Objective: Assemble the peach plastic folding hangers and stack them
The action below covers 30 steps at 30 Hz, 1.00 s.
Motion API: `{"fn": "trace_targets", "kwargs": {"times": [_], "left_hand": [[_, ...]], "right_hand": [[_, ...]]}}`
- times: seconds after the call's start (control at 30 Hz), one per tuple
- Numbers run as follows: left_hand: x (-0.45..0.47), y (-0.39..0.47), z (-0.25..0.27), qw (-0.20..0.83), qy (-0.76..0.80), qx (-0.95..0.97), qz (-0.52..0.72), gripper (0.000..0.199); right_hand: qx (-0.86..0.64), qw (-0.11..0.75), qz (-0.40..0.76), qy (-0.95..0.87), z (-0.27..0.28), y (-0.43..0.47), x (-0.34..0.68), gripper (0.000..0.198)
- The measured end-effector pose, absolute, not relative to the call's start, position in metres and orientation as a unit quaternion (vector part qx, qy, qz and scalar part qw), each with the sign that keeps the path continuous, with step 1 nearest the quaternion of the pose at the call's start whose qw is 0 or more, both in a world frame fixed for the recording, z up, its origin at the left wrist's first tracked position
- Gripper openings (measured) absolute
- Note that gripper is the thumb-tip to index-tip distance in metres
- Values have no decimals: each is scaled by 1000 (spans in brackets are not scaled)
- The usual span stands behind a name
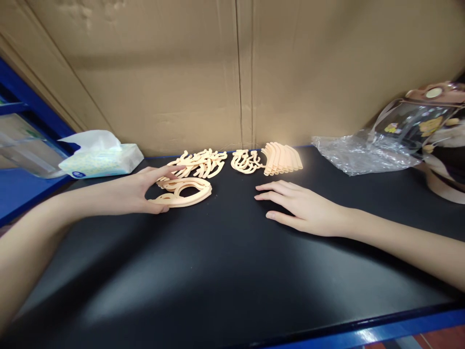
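My left hand (145, 191) spans the left end of a small stack of peach plastic loop-shaped pieces (198, 198), thumb at the near edge and fingers at the far edge. Behind that stack lies a loose pile of thin curved peach pieces (203, 162). My right hand (294, 206) is held low over the black tabletop, fingers spread, with nothing in it. Beyond its fingertips are a smaller heap of hook-like peach pieces (245, 161) and a neat row of curved peach tubes (283, 159).
At the left stands a tissue pack (103, 162) beside a blue frame (36, 106). Crumpled clear plastic (358, 152) and a transparent bottle (407, 121) with a strap are on the right. Cardboard (174, 72) rises behind the black table (218, 281).
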<state>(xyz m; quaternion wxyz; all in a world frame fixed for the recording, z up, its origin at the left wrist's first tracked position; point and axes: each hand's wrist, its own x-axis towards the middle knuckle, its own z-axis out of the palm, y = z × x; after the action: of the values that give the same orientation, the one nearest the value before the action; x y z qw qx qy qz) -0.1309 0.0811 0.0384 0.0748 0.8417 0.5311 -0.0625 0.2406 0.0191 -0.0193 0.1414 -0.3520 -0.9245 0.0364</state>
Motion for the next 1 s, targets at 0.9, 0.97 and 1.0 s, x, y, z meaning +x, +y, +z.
{"fn": "trace_targets", "kwargs": {"times": [0.9, 0.97, 1.0], "left_hand": [[0, 13, -20, 46, 432, 896, 88, 55], [6, 17, -21, 46, 448, 891, 60, 57], [8, 18, -21, 42, 452, 889, 52, 58]], "right_hand": [[-349, 146, 18, -925, -20, 19, 241, 43], [-350, 145, 17, -925, -19, 19, 241, 44], [-351, 144, 15, -925, -19, 19, 241, 44]]}}
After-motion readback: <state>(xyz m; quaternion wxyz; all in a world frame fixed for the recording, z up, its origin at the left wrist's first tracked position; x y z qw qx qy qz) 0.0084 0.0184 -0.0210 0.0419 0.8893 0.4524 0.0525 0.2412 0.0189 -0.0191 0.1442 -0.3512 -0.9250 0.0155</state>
